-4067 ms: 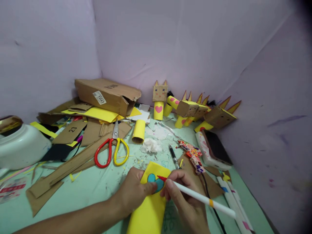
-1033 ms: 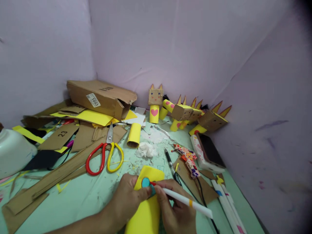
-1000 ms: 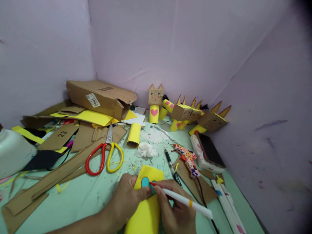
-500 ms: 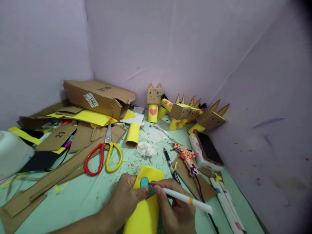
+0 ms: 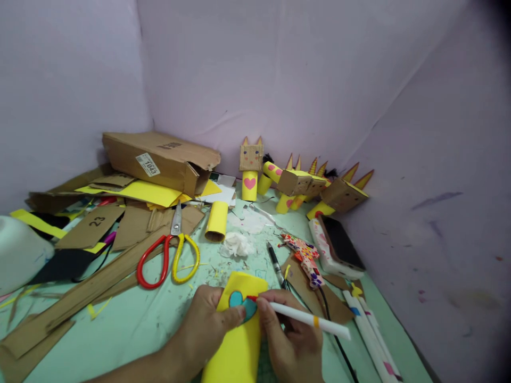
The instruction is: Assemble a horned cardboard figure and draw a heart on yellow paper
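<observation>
Left hand [image 5: 207, 324] pins the yellow tube [image 5: 239, 340] flat under its thumb while right hand [image 5: 291, 346] pinches the white marker [image 5: 307, 319], red tip on the teal heart [image 5: 239, 302] between them, so I'd use short, slow strokes.

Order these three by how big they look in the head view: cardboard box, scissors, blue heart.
1. cardboard box, clearly the largest.
2. scissors, nearer the camera yet smaller.
3. blue heart, smallest though nearest, partly covered by the hands.
</observation>
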A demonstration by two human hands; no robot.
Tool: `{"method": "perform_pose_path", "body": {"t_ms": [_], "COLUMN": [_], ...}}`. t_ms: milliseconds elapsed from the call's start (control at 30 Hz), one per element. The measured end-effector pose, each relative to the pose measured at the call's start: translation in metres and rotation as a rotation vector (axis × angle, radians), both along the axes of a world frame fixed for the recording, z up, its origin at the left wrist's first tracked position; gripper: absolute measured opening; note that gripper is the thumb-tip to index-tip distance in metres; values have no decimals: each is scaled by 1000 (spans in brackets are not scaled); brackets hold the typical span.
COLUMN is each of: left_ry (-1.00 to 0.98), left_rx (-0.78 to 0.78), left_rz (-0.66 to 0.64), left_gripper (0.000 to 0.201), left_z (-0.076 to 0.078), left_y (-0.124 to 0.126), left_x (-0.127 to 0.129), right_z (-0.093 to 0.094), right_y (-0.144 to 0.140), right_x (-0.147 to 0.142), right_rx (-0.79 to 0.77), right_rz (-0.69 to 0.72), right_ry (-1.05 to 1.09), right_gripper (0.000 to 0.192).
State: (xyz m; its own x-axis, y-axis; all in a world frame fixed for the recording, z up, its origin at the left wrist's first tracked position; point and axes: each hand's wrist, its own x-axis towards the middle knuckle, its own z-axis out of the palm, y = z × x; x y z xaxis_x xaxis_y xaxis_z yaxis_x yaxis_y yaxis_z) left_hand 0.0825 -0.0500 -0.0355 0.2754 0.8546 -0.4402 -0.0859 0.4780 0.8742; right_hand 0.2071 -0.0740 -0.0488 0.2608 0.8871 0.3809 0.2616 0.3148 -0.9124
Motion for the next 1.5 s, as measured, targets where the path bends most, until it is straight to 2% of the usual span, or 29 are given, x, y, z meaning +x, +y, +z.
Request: {"method": "perform_pose_path", "body": {"t_ms": [433,633,833,1033,1333,1500], "left_ry": [-18,-31,-29,4,45,43], "left_rx": [-30,-11,-8,14,28,50], "left_rz": [15,20,37,37,62,87], "left_gripper": [30,32,34,34,31,27], "left_z": [0,-2,0,-8,-8,-6], "left_y": [0,0,0,-2,-1,0], "left_x": [0,0,-1,-2,-2,-2], "right_z": [-2,-2,-6,-6,-11,-11], "right_y": [1,1,1,-1,1,-2], "right_x": [6,9,15,16,19,20], "right_rx": [-58,-14,142,352,514,531], "right_rz": [-39,-60,-27,-27,-6,16], "right_ry": [-51,-122,-356,-576,-717,-793], "right_gripper": [16,16,11,12,10,11]}}
